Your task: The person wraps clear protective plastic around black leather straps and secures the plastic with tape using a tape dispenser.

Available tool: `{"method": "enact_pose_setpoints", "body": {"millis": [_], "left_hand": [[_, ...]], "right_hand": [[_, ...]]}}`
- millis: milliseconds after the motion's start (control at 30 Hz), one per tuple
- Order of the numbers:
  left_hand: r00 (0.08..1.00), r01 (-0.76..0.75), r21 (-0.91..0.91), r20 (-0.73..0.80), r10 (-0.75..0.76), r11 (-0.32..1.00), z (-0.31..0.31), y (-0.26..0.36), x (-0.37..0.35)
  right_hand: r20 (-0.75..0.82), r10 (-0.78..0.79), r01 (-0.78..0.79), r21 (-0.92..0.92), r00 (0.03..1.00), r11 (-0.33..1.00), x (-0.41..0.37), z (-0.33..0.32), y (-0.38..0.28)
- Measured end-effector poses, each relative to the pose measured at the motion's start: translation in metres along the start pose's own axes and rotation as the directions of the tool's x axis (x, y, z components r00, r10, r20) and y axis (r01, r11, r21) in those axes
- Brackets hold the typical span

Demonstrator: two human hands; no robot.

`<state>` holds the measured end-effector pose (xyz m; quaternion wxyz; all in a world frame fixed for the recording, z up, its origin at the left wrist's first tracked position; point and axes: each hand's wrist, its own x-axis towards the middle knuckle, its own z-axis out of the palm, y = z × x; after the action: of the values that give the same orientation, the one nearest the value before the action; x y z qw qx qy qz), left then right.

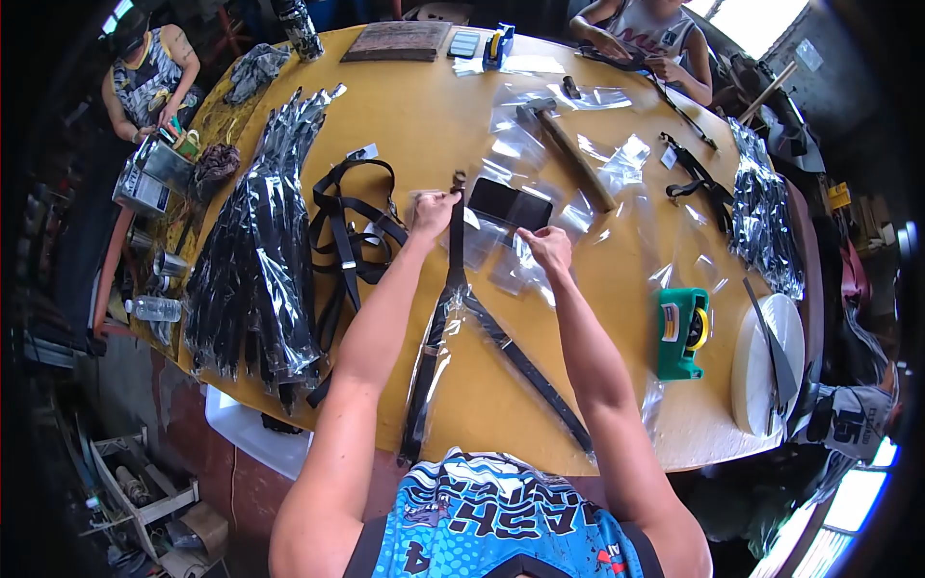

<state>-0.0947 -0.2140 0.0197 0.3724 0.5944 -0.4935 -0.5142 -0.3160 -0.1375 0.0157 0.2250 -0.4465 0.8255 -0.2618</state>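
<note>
A pair of black Y-shaped suspenders (457,252) lies lengthwise on the table in front of me. Clear plastic covers its two lower straps, which spread toward my body. My left hand (434,212) is closed on the single upper strap, just below its metal clip end (459,180). To the right, my right hand (547,248) pinches at a clear plastic sleeve (528,210) beside a dark phone (496,199). Several more clear sleeves lie loose around the phone. Left of my left forearm sits a loose black strap bundle (352,217).
A hammer (573,154) lies beyond the phone. A green tape dispenser (682,332) and a round white block (756,371) stand at right. Wrapped black straps (255,250) pile at left, more (761,212) at right. Two people work across the table (405,96).
</note>
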Motion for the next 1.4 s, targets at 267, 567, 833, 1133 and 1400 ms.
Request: {"method": "enact_pose_setpoints", "body": {"millis": [267, 567, 833, 1133, 1400], "left_hand": [[0.972, -0.008, 0.114, -0.232, 0.035, 0.993, 0.018, -0.028, 0.008], [0.879, -0.342, 0.414, -0.178, 0.443, 0.844, 0.045, -0.013, -0.091], [0.883, -0.073, -0.323, 0.419, 0.212, 0.944, 0.042, -0.008, -0.149], [0.927, 0.057, -0.310, 0.370, 0.065, 0.949, 0.046, -0.015, -0.160], [0.946, 0.064, -0.273, 0.323, 0.029, 0.960, 0.059, -0.018, -0.153]], "right_hand": [[0.303, -0.030, -0.154, 0.565, 0.953, 0.811, -0.007, -0.010, 0.014], [0.405, -0.072, -0.299, 0.773, 0.912, 0.559, -0.048, -0.038, 0.005], [0.405, -0.203, -0.296, 0.860, 0.892, 0.417, -0.091, -0.047, 0.001], [0.439, -0.163, -0.417, 0.896, 0.884, 0.150, -0.062, -0.054, -0.001], [0.341, 0.001, -0.330, 0.911, 0.940, 0.248, -0.011, -0.061, -0.005]]}}
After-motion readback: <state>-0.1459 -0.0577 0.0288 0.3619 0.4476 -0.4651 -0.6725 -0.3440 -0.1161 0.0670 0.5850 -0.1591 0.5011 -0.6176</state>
